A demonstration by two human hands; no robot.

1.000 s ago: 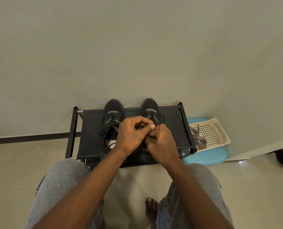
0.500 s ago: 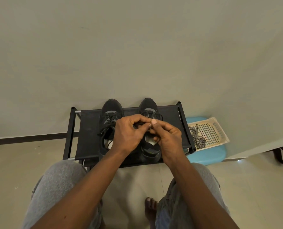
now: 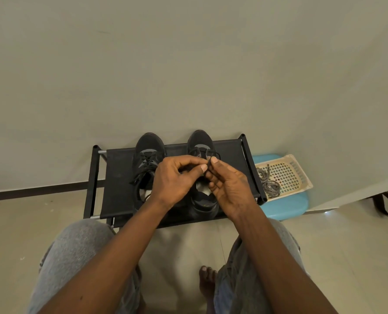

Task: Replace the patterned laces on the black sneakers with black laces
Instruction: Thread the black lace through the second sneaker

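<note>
Black lace (image 3: pixel 208 165): here we are, a thin dark strand held up between both hands, right above the right sneaker (image 3: pixel 200 141) at the rack's (image 3: pixel 118 177) back edge
Left hand (image 3: pixel 172 180): thumb and forefinger pinched together on the lace, the other fingers (image 3: pixel 188 158) curled over it
Right hand (image 3: pixel 230 186): fingertips clamped on the same strand just beside the left thumb, knuckles towards us
Left sneaker (image 3: pixel 149 143): already carries black lacing, loose ends trailing towards the rack's front edge
Patterned laces (image 3: pixel 267 182): both out, we reckon, coiled in the cream basket (image 3: pixel 298 175) on the blue stool (image 3: pixel 286 208) off the rack's right end
How it handles: we judge it featherlight, limp and a touch slippery; it holds no shape, so only the stiff tip will steer
Where to hold: close behind the tip for threading, a short way back for pulling slack
The shoe: light and likely to slide on the rack's fabric, so one hand may need to steady it
Risk: a loose pinch lets the lace slip back through an eyelet
</note>
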